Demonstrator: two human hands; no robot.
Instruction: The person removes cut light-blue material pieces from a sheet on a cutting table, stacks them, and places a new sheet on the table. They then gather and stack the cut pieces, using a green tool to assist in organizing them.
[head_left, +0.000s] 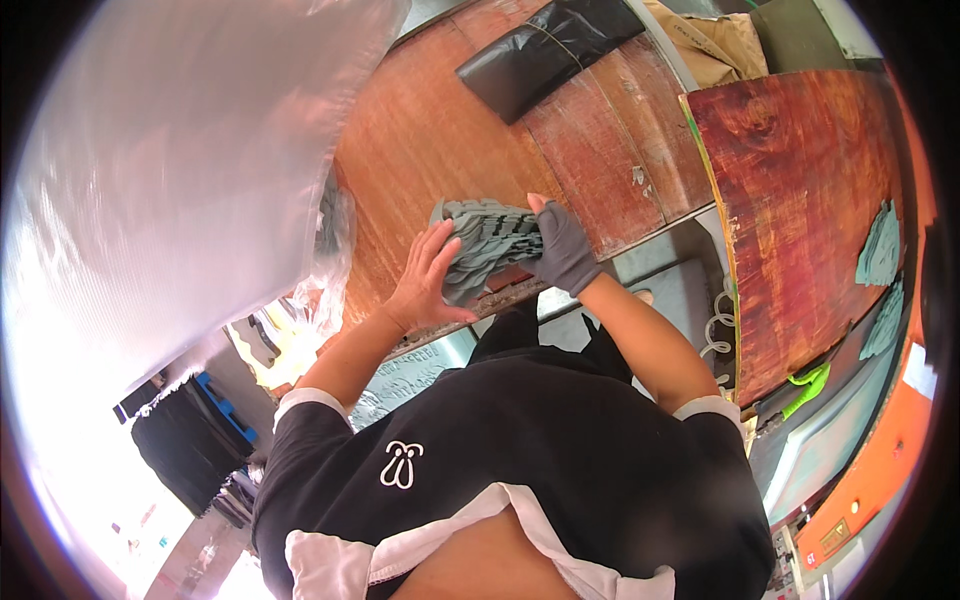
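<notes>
A bundle of thin grey-green cut pieces (490,245) with notched, uneven edges sits at the near edge of the wooden table, between my hands. My left hand (425,280), bare, cups the bundle's left side, fingers on its upper edge and thumb below. On the right end, my right hand (568,248) grips the bundle; it wears a grey fingerless glove, and the thumb points up along the end. The fingers beneath the bundle are hidden. What the pieces are made of, I cannot tell.
Beyond my hands, a folded black plastic bundle (545,55) lies on the wooden table (430,120). A large translucent plastic sheet (190,150) fills the left. At right stands a reddish wooden board (800,210), with more grey-green pieces (880,250) and a bright green tool (808,385) near it.
</notes>
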